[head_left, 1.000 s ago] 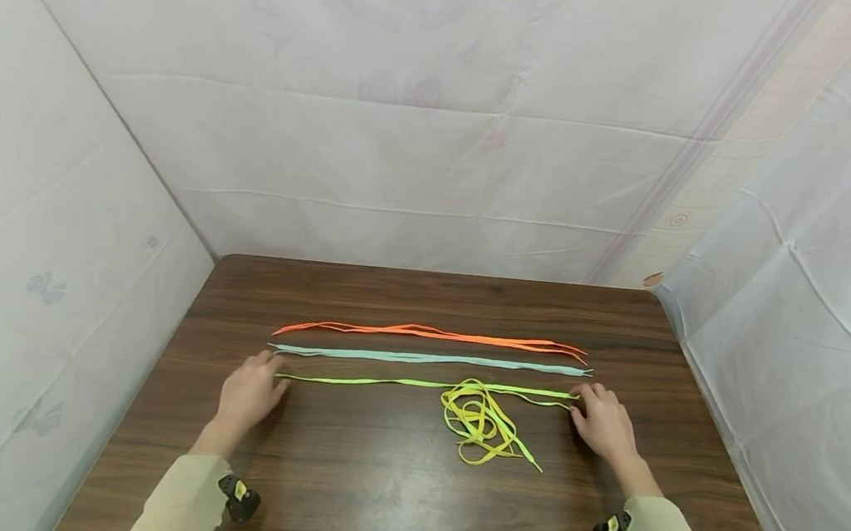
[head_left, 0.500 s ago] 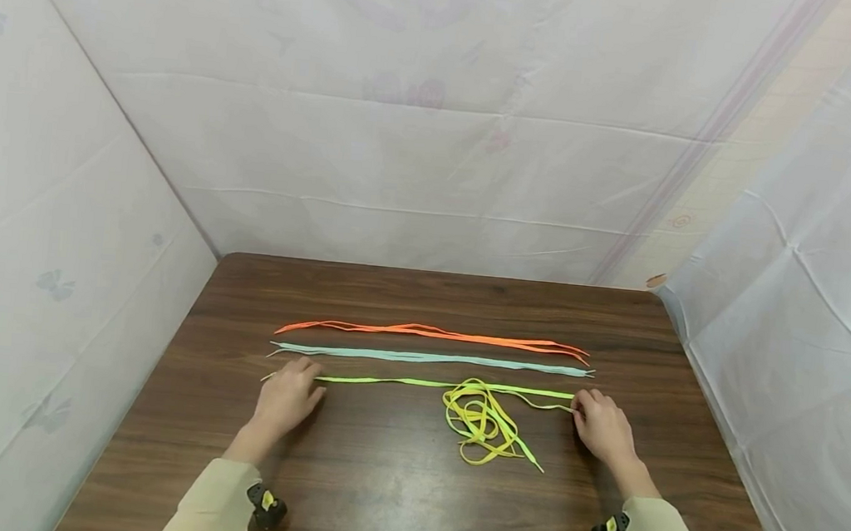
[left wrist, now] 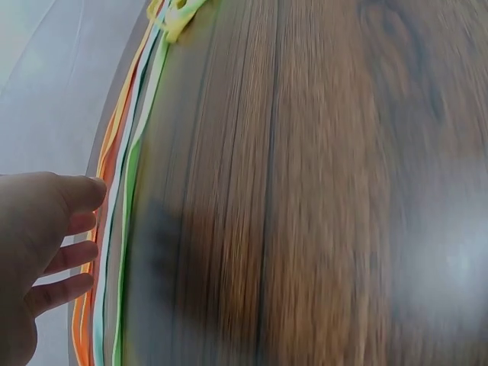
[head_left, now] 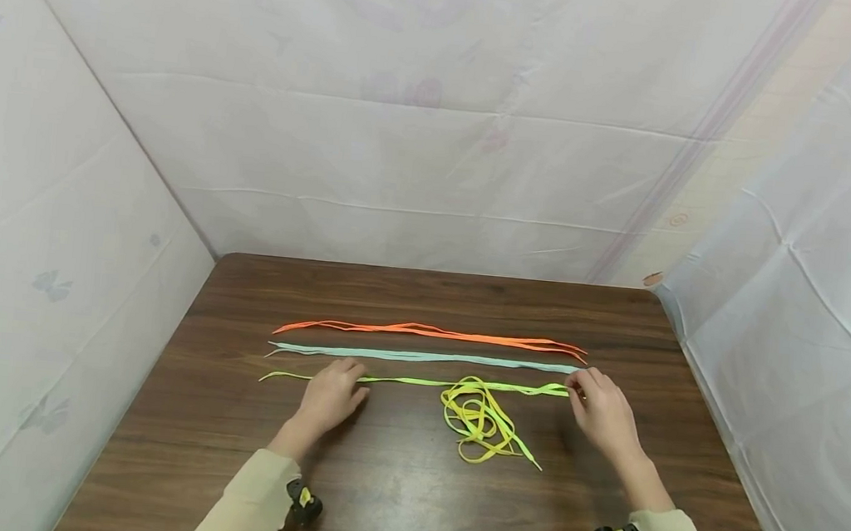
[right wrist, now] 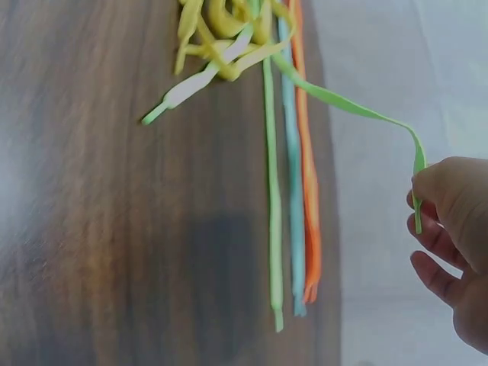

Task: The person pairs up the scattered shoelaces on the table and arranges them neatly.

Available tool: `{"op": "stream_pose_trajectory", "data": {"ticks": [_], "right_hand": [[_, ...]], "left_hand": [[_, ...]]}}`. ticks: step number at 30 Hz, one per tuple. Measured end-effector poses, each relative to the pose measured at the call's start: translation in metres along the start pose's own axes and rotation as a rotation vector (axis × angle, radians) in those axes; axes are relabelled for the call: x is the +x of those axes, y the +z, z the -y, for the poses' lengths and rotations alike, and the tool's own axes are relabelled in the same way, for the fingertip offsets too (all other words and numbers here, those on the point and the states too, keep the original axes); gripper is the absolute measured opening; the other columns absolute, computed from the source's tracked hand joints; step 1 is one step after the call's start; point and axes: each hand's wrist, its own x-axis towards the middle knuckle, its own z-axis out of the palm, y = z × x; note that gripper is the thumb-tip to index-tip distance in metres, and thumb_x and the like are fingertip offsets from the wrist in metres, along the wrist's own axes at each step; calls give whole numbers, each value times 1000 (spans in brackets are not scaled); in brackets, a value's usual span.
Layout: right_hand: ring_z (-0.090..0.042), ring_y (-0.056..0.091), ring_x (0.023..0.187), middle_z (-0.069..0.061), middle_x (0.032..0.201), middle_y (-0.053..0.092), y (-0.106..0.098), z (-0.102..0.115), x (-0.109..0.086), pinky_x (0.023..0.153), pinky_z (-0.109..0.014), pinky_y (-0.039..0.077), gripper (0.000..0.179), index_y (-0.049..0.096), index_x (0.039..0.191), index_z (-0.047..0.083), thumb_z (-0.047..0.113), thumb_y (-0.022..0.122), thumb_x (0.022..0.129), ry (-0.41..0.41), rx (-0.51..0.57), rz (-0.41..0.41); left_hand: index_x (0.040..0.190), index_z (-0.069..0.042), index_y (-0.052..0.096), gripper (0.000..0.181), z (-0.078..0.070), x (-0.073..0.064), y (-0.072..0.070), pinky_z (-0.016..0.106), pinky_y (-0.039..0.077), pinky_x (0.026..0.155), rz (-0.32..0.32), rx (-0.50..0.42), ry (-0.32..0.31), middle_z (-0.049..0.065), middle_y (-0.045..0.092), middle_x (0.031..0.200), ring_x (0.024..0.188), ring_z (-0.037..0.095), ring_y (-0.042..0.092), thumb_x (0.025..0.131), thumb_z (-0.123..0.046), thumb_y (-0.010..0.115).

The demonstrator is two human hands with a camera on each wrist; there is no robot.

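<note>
I see the right hand (head_left: 604, 409) pinching the end of a green shoelace (right wrist: 351, 107), presumably holding it clear of the table (head_left: 393, 488). The left hand (head_left: 330, 393), fingers spread, grips nothing. A yellow tangle (head_left: 482, 420) crosses the green, right of centre.

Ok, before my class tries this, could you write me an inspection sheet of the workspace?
Surface: dark wood-grain table, some glare toward the near side.
Job's things: orange laces, pale-blue laces and green laces laid lengthwise in rows; yellow-green lace tangle overlapping the green row.
Clutter: nothing seen.
Hands: right hand pinches a green strand near its tip; left hand, fingers loose, over the green laces, contact unclear.
Cables: nothing seen.
Surroundings: pale printed sheeting behind and at both sides.
</note>
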Motion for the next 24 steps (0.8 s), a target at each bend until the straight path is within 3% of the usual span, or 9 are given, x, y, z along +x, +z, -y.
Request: {"op": "stream_pose_trajectory", "data": {"ticks": [11,18,24], "right_hand": [[-16,55,68,-1,75,55,-17,26,18,57,-32,44,26,58,82,9,-4,75,67,-25,31,-40],[-17,55,70,-2,76,55,-20,30,21,60,-34,45,25,57,83,8,-4,73,68,-6,54,-22],[-17,56,70,-1,76,55,-20,30,21,60,-34,46,25,57,84,9,-4,72,68,-6,63,-45]], "left_hand": [[99,-13,66,21,-41,25,15,34,51,74,35,-37,93,2,63,97,90,18,60,81,-21,71],[105,-14,65,25,-67,46,26,32,50,78,29,-77,172,-2,62,101,96,16,59,82,-23,69],[112,-17,62,29,-91,61,36,30,49,82,67,-78,226,-2,61,110,101,15,57,84,-26,67]]}}
